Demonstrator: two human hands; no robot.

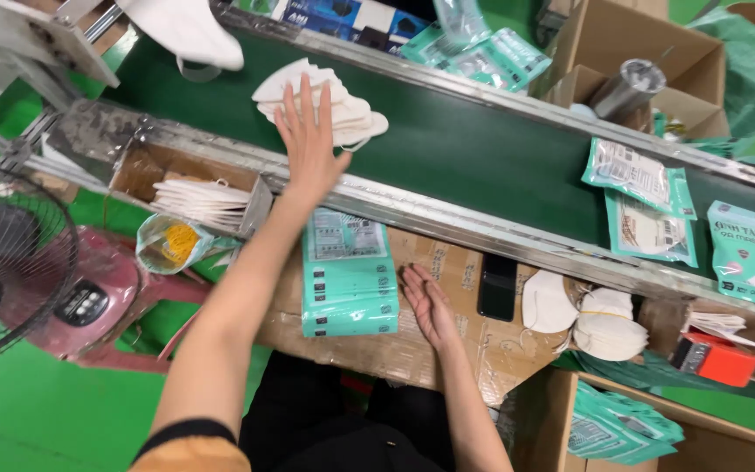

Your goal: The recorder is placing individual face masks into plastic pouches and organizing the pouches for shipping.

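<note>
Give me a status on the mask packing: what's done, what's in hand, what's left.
Done: sealed teal packets lie on the green belt to the right.

In hand: the left hand reaches onto a pile of loose white masks on the belt; the right hand rests open on the cardboard beside a stack of teal pouches.

Left: more loose masks wait by the black phone, plus others in the box at left.

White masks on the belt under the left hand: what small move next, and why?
Probably close the left hand on the pile of white masks and draw it toward the stack of teal bags. The fingers lie open, flat over the pile on the green belt, gripping nothing, and the right hand rests empty beside the bags.
</note>
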